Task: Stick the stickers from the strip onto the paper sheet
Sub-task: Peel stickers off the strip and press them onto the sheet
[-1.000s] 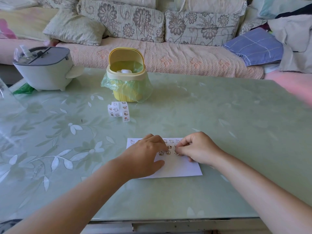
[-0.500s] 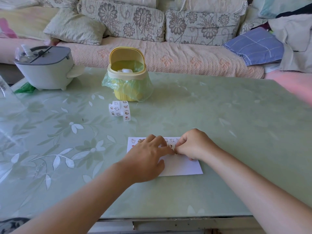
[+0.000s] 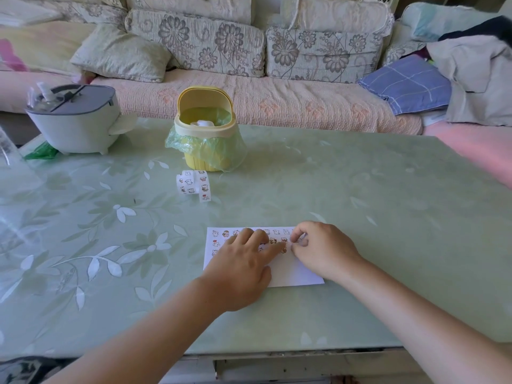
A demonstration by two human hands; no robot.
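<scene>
White paper sheet [image 3: 293, 274] lies flat on table [image 3: 374, 212], long axis left-right, cartoon stickers [image 3: 225, 233] in rows along far edge. Left hand [image 3: 243, 263] presses it with fingers straight. Right hand [image 3: 325, 250] curled at stickers, can't tell if pinching anything. Sticker strip [image 3: 194, 185] coiled farther back.

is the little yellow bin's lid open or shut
Open: the yellow bin's lid stands upright behind the rim, showing the green liner inside.

Head camera looks forward and down, close over the table [image 3: 360, 189].
</scene>
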